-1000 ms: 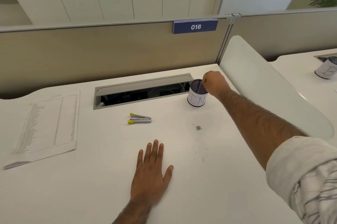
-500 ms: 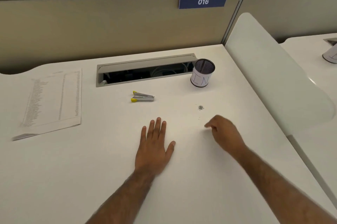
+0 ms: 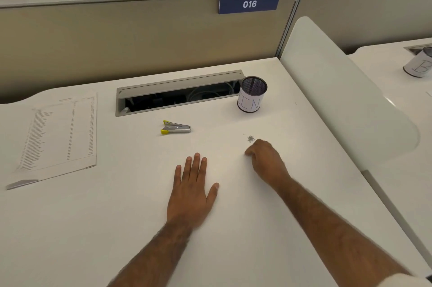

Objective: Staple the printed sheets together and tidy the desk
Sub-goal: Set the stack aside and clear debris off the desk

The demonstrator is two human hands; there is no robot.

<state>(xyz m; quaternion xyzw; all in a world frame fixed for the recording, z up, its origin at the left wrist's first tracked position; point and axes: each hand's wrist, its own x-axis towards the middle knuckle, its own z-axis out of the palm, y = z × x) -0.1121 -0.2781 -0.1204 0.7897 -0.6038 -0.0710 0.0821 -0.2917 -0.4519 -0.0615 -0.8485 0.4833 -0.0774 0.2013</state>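
A stack of printed sheets lies at the desk's left side. A small silver stapler with yellow tips rests mid-desk. A little heap of loose staples lies to its right. My right hand sits on the desk just below that heap, fingers curled and pinched together; whether anything is between them is hidden. My left hand lies flat on the desk, palm down, fingers apart. A mesh cup with a paper label stands behind the staples.
An open cable tray is set into the white desk behind the stapler. A beige partition with a "016" sign closes the back. A white divider panel borders the right edge; another labelled cup stands on the neighbouring desk.
My right hand came back from the mesh cup to the desk and has now crept forward to just below the loose staples. My left hand stayed flat.
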